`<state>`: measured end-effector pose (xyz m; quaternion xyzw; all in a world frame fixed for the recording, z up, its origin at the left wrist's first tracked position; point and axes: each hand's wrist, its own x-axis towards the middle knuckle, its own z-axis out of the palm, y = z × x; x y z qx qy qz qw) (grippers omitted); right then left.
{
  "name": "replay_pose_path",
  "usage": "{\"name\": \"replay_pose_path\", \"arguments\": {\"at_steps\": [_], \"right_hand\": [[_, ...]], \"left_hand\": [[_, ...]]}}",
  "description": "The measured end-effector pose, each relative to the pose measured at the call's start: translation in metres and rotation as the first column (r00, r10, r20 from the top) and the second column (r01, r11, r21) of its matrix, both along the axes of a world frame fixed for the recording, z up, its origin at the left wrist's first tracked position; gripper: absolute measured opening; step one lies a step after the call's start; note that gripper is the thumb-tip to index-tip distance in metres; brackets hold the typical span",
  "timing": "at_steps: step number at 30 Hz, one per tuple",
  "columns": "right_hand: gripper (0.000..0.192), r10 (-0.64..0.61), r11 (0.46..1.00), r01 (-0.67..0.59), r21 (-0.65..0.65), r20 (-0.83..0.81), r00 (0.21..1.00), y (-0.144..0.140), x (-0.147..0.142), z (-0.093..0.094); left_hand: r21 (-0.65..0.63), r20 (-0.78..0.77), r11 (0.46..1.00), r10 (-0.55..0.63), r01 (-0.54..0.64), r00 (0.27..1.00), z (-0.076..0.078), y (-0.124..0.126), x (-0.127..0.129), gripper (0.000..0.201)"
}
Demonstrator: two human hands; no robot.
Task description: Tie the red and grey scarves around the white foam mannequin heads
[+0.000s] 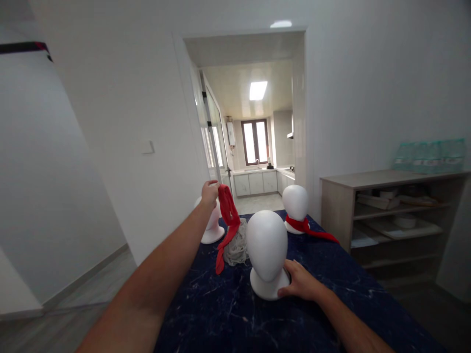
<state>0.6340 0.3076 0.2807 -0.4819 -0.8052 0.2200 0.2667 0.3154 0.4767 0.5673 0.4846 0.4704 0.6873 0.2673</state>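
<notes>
My left hand is raised with its fingers closed on one end of a red scarf. The scarf hangs in folds, and its pointed tail comes down by a heap of grey yarn-like strands. Behind that hand stands a white mannequin head, partly hidden. My right hand curves round the base of the nearest mannequin head, which is upright with a bare neck. Further back on the right, another mannequin head wears a second red scarf round its neck, one tail trailing over the tabletop.
The heads stand on a dark blue marbled table. A wooden shelf unit to the right holds trays and boxes, with several plastic bottles on top. Beyond the table, a doorway opens onto a kitchen with cabinets.
</notes>
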Motion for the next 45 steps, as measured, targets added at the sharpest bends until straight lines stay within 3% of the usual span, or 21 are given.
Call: {"name": "replay_pose_path", "arguments": {"at_steps": [4,8,11,14,17,18,20,22,24,25,27,29,31,33,35,37,39,42,45], "right_hand": [[0.103,0.008,1.000,-0.008,0.003,0.002,1.000,0.000,0.001,0.000],[0.101,0.008,1.000,-0.008,-0.001,-0.005,1.000,-0.002,0.000,0.002],[0.101,0.007,1.000,-0.007,-0.008,-0.001,1.000,-0.003,-0.004,0.002],[0.107,0.009,1.000,-0.009,-0.029,0.010,1.000,-0.005,-0.003,0.002],[0.111,-0.009,0.999,0.005,-0.048,-0.073,0.997,-0.007,0.013,0.010],[0.105,-0.036,0.998,0.030,-0.048,-0.135,0.990,-0.009,0.022,0.016],[0.074,-0.178,0.983,0.180,-0.023,-0.305,0.936,-0.018,0.038,0.035],[0.046,-0.363,0.900,0.436,0.017,-0.525,0.770,-0.035,0.046,0.063],[0.045,-0.392,0.794,0.607,0.036,-0.733,0.556,-0.059,0.036,0.094],[0.046,-0.319,0.809,0.585,0.056,-0.794,0.517,-0.073,0.024,0.109],[0.053,-0.089,0.915,0.372,0.156,-0.821,0.564,-0.100,-0.012,0.135],[0.091,0.114,0.952,0.155,0.264,-0.774,0.623,-0.121,-0.053,0.152],[0.115,0.182,0.965,0.033,0.259,-0.757,0.627,-0.136,-0.090,0.159],[0.108,0.180,0.980,-0.051,0.190,-0.756,0.629,-0.145,-0.115,0.159],[0.082,0.163,0.987,-0.107,0.123,-0.743,0.649,-0.149,-0.126,0.156],[0.061,0.146,0.986,-0.157,0.053,-0.731,0.667,-0.149,-0.121,0.153],[0.052,0.117,0.968,-0.241,-0.069,-0.727,0.677,-0.147,-0.104,0.150],[0.038,0.064,0.915,-0.314,-0.253,-0.679,0.732,-0.137,-0.059,0.155],[0.027,0.030,0.923,-0.251,-0.292,-0.596,0.802,-0.125,-0.005,0.172]], "left_hand": [[-0.011,0.108,0.998,-0.057,0.059,0.992,0.059,-0.017,0.002,0.022],[-0.065,0.157,0.982,-0.165,0.177,0.974,0.104,-0.056,-0.006,0.008],[-0.070,0.188,0.942,-0.310,0.327,0.932,0.125,-0.098,-0.010,0.017],[-0.006,0.193,0.930,-0.359,0.367,0.913,0.134,-0.141,-0.008,0.014],[0.010,0.187,0.917,-0.393,0.398,0.900,0.135,-0.178,-0.007,0.012],[0.019,0.179,0.912,-0.407,0.410,0.896,0.135,-0.190,-0.007,0.012],[0.058,0.155,0.900,-0.436,0.433,0.886,0.133,-0.212,-0.008,0.014],[0.111,0.124,0.881,-0.471,0.459,0.874,0.131,-0.236,-0.007,0.018],[0.153,0.089,0.857,-0.508,0.492,0.857,0.128,-0.259,-0.001,0.023],[0.165,0.069,0.845,-0.525,0.509,0.848,0.125,-0.271,0.005,0.026],[0.166,0.021,0.821,-0.557,0.546,0.830,0.118,-0.291,0.020,0.031],[0.145,-0.033,0.790,-0.598,0.596,0.801,0.108,-0.306,0.038,0.034],[0.121,-0.073,0.739,-0.659,0.662,0.749,0.095,-0.315,0.055,0.038],[0.110,-0.087,0.679,-0.720,0.725,0.688,0.082,-0.320,0.069,0.042],[0.120,-0.096,0.630,-0.762,0.767,0.641,0.071,-0.322,0.077,0.047],[0.131,-0.136,0.604,-0.775,0.786,0.618,0.065,-0.320,0.078,0.053],[0.128,-0.205,0.606,-0.758,0.785,0.619,0.062,-0.316,0.073,0.063],[0.079,-0.318,0.648,-0.704,0.758,0.635,0.061,-0.307,0.058,0.078],[-0.080,-0.483,0.680,-0.666,0.728,0.569,0.057,-0.300,0.044,0.087]]}}
